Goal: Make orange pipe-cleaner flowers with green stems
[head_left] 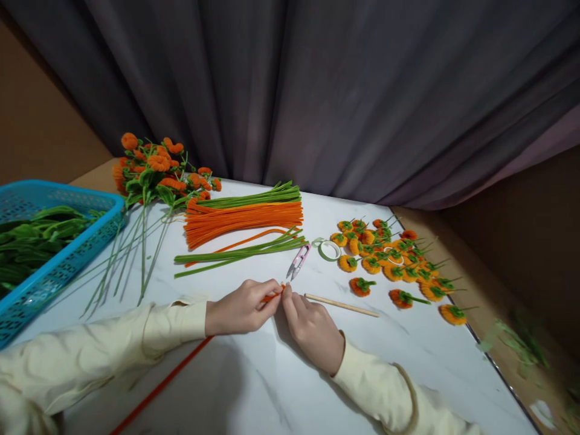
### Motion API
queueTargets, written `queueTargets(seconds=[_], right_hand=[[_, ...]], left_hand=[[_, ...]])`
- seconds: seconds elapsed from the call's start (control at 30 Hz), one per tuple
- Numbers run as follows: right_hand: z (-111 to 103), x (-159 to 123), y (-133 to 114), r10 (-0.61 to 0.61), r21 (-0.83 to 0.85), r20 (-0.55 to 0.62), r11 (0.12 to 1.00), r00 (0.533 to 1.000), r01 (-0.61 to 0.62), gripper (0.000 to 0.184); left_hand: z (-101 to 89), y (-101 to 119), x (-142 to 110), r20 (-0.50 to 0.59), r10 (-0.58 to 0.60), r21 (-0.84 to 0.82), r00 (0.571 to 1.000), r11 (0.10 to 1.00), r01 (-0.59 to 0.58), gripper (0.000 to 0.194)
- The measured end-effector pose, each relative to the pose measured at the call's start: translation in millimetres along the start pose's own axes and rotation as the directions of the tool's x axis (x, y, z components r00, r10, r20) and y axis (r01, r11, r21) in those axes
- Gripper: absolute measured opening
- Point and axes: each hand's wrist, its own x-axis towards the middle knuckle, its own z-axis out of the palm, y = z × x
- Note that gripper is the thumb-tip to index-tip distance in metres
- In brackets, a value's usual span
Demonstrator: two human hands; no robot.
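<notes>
My left hand (pixel 247 306) is closed on an orange pipe cleaner (pixel 165 382), whose long tail runs under my wrist toward the lower left. Fingertips of my right hand (pixel 310 323) pinch at the same small orange end, meeting the left fingers. How the end is bent is mostly hidden. Just beyond the fingers lie pink-handled thread snips (pixel 299 261), blades toward me. A thin wooden stick (pixel 342 305) rests beside my right hand. Behind are a bundle of orange pipe cleaners (pixel 244 222) and some green pipe cleaners (pixel 240 252).
On the left stands a blue plastic basket (pixel 115 211) of green leaves. Finished orange flowers (pixel 158 163) with stems lie at the back left. A roll of green tape (pixel 329 250) and several orange flower heads (pixel 371 264) cover the right side. A dark curtain (pixel 281 90) hangs behind.
</notes>
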Motion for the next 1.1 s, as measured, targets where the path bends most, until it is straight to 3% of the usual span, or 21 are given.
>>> queueTargets(seconds=[0.23,0.3,0.37,0.5,0.6,1.1], right_hand=[[-0.2,1.4,-0.7,-0.013,-0.062,0.018,0.998,1.0,0.014,0.032],[1.0,0.6,1.6,0.01,0.019,-0.013,1.0,1.0,-0.01,0.031],[2.0,0.2,4.4,0.101,0.216,-0.043,0.972,0.994,-0.09,0.03],[1.4,2.0,7.7,0.377,0.646,0.034,0.698,0.925,-0.308,0.019],[-0.2,3.4,8.1,0.435,0.733,0.098,0.577,0.895,-0.36,0.017],[1.5,0.0,7.5,0.374,0.705,0.031,0.649,0.927,-0.286,0.019]], left_hand=[[-0.5,-1.2,0.2,0.003,0.033,-0.08,0.999,0.996,-0.032,0.014],[-0.6,-1.0,1.0,-0.023,-0.006,-0.1,1.0,0.995,0.003,0.015],[-1.0,-0.7,2.2,-0.056,-0.065,-0.113,0.996,0.992,0.059,0.017],[-2.2,-0.3,4.1,-0.069,-0.135,-0.144,0.988,0.982,0.124,0.019],[-2.9,-0.4,4.4,-0.073,-0.132,-0.163,0.989,0.979,0.119,0.02],[-1.7,-2.0,3.5,-0.117,-0.067,-0.141,0.991,0.989,0.05,0.018]])
